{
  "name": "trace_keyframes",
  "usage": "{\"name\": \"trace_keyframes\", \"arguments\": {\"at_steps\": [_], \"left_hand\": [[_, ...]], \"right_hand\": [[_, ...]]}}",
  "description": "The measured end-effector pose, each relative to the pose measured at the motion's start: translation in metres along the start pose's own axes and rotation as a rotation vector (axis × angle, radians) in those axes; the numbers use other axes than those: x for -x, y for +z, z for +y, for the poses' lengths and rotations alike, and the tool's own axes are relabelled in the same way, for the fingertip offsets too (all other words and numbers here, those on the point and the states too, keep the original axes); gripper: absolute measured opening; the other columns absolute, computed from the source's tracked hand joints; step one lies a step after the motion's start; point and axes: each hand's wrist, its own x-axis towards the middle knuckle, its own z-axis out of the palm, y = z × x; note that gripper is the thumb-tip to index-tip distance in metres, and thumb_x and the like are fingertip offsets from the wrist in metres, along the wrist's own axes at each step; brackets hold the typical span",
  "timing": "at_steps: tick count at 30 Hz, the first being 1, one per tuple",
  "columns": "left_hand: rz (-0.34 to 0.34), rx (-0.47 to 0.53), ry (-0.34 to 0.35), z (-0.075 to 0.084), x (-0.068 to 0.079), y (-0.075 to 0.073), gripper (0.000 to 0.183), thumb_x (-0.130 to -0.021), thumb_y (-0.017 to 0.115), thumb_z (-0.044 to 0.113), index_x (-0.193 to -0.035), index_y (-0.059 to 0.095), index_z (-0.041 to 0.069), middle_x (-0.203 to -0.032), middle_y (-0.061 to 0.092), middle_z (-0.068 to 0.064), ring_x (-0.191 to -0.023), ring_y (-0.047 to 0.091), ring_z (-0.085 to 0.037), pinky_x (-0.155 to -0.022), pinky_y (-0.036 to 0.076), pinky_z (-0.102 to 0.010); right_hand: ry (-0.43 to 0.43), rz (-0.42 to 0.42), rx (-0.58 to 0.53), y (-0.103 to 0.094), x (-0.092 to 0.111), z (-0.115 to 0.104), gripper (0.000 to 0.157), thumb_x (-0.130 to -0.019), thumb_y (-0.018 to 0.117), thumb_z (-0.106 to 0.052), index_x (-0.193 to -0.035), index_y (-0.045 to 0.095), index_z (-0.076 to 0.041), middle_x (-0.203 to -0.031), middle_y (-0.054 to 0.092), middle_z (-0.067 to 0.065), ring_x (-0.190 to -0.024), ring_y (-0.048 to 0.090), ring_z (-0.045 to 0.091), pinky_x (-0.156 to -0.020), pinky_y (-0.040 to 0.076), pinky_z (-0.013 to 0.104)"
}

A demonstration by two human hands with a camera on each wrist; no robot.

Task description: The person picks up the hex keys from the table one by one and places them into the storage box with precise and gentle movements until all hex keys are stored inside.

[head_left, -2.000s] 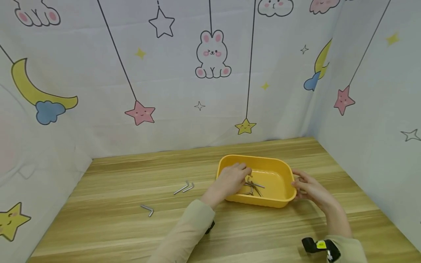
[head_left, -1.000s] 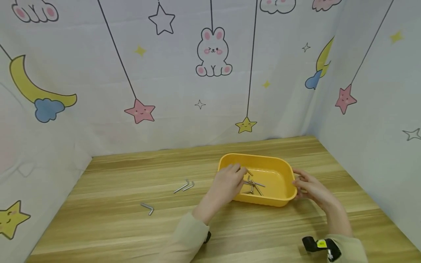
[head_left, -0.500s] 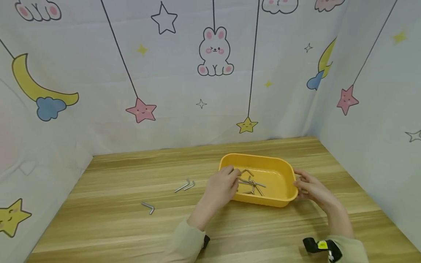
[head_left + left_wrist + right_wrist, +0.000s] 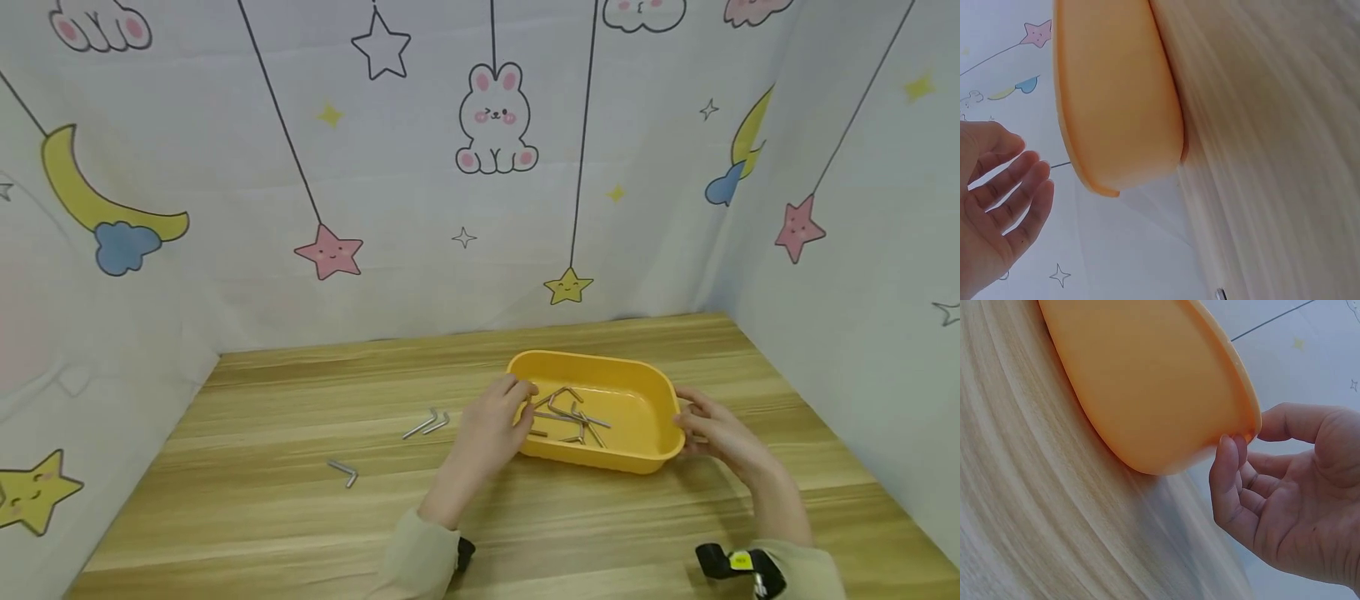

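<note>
A yellow plastic tray [image 4: 637, 417] on the table holds several L-shaped hex keys [image 4: 577, 418], lying crossed mostly in its left half. My left hand [image 4: 491, 421] is at the tray's left end with fingers loosely bent. In the left wrist view its fingers are apart from the tray wall, and nothing shows in them. My right hand [image 4: 720, 433] holds the tray's right end, with thumb and fingers at the rim in the right wrist view. Three more hex keys lie on the table: a pair [image 4: 426, 423] left of my left hand and a single one [image 4: 345, 472] farther left.
The wood-grain table [image 4: 285, 392] is bounded by white cloth walls [image 4: 405, 183] printed with rabbits, stars and moons. Black straps [image 4: 738, 562] sit at the cuffs of both pale sleeves.
My left hand has drawn back leftward from inside the tray to its left end, uncovering more hex keys. The right hand stays at the tray's right end.
</note>
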Motion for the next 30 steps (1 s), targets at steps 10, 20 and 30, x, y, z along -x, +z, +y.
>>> {"name": "trace_keyframes", "arguments": {"at_steps": [10, 20, 30], "left_hand": [[0.009, 0.033, -0.095, -0.012, -0.001, -0.008, 0.013, -0.085, 0.068, 0.01, -0.098, 0.067, 0.011, -0.089, 0.063, 0.001, -0.075, 0.059, -0.011, -0.055, 0.044, -0.016], [0.015, 0.04, -0.17, -0.03, -0.002, -0.018, 0.017, -0.086, 0.065, 0.008, -0.102, 0.064, 0.012, -0.091, 0.065, 0.0, -0.079, 0.066, -0.015, -0.06, 0.051, -0.022], [-0.074, 0.028, -0.264, -0.049, 0.007, -0.021, 0.01, -0.089, 0.064, 0.01, -0.098, 0.064, 0.013, -0.096, 0.063, 0.0, -0.083, 0.064, -0.015, -0.065, 0.052, -0.024]], "right_hand": [[0.014, 0.007, 0.012, -0.001, 0.001, -0.003, 0.07, -0.098, 0.048, -0.015, -0.151, 0.007, 0.005, -0.088, 0.048, 0.001, -0.072, 0.052, 0.009, -0.072, 0.056, 0.033], [0.017, 0.019, 0.019, -0.001, 0.001, -0.005, 0.069, -0.097, 0.048, -0.016, -0.151, 0.01, 0.002, -0.086, 0.047, 0.002, -0.071, 0.051, 0.01, -0.072, 0.056, 0.033], [-0.003, 0.008, 0.035, 0.0, 0.001, -0.003, 0.069, -0.097, 0.049, -0.016, -0.151, 0.01, 0.002, -0.088, 0.049, 0.004, -0.072, 0.053, 0.009, -0.071, 0.056, 0.033]]}}
